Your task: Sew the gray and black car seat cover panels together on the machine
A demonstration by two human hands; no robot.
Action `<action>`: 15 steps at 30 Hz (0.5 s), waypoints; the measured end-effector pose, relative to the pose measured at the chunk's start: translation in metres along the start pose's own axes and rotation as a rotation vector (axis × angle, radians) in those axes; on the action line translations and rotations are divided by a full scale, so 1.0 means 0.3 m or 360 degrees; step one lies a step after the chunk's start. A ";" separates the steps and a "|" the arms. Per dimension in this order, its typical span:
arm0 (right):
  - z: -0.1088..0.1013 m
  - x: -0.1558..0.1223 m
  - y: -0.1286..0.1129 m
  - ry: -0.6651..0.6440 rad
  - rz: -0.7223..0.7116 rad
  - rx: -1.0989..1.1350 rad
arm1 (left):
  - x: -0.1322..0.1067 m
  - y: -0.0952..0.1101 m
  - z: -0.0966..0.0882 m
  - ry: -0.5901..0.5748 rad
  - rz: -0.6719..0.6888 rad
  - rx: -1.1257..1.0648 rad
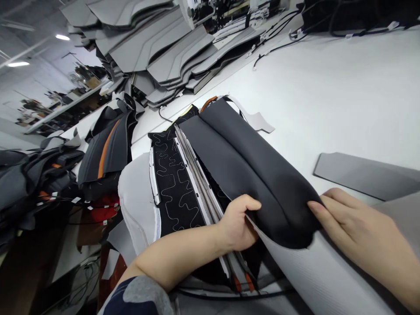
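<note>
A dark leather-like seat cover [243,144] lies in front of me, its near end lifted and curled. My left hand [238,225] is closed around its left edge, thumb on the dark face. At the right edge my right hand [357,232] pinches the cover between thumb and fingers. A light grey panel [315,267] hangs below the curled end, between my hands. Left of the cover shows a black fabric panel [173,183] with wavy light stitching. Grey strips with white edging [197,179] run between the two. Parts of my left fingers are hidden beneath the cover.
Grey padded panels [157,43] are piled at the back of the white table [344,92]. A flat grey piece [364,173] lies at right. Dark covers with an orange stripe [106,148] are heaped at left. Black cables [278,48] trail across the back.
</note>
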State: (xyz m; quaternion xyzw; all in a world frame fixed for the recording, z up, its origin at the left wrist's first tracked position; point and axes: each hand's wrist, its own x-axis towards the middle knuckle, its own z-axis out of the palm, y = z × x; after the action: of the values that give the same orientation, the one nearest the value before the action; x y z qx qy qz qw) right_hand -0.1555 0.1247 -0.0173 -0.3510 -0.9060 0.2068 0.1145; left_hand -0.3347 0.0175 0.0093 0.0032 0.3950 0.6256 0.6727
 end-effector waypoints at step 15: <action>-0.044 0.174 -0.099 -0.0111 0.0104 0.0349 | -0.026 0.020 0.001 -0.0107 0.0622 0.0560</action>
State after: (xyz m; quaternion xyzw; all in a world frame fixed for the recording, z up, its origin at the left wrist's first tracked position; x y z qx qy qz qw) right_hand -0.2063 0.1443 0.0112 -0.3583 -0.8695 0.3203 0.1138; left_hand -0.3387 0.0123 0.0165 0.2171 0.4670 0.6650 0.5408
